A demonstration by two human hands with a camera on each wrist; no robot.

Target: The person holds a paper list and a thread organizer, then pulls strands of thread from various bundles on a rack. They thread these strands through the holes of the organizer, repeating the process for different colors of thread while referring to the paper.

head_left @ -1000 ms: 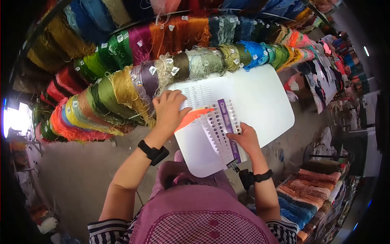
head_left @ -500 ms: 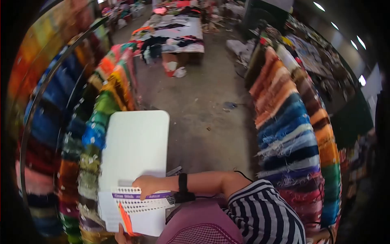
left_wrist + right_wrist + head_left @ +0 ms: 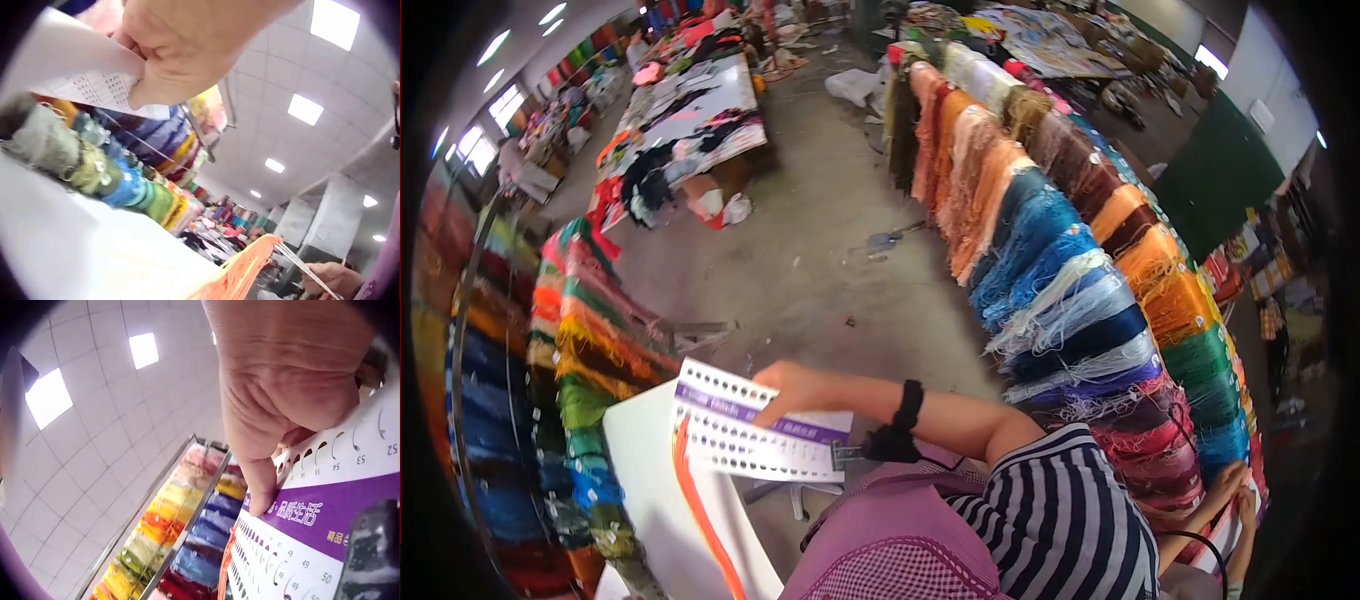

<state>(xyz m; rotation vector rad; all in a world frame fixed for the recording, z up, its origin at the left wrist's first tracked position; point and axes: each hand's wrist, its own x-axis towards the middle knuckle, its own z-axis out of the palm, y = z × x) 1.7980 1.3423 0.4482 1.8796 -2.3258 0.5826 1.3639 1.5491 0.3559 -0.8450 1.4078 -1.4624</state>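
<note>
My right hand (image 3: 795, 390) (image 3: 287, 381) grips a white and purple punched card (image 3: 735, 405) (image 3: 300, 512), its thumb pressed on the purple band and the other fingers mostly hidden behind. Orange thread (image 3: 700, 510) (image 3: 240, 275) hangs from the card's holes, over a white board (image 3: 640, 450) (image 3: 119, 244). A black clip (image 3: 372, 556) sits at the card's end. In the left wrist view my left hand (image 3: 181, 50) pinches a paper sheet (image 3: 69, 59) printed with numbers, above the board. The head view does not show this hand.
Racks of coloured yarn stand at the left (image 3: 590, 400) and right (image 3: 1050, 250). A table piled with cloth (image 3: 700, 110) is farther off, across the floor (image 3: 800, 270). Another person's hands (image 3: 1225, 490) are at the lower right, by the right rack.
The head view has swung to the right, bringing more of the right rack in. The card appears larger and tilted, with the orange thread hanging longer below. My left hand has left the head view.
</note>
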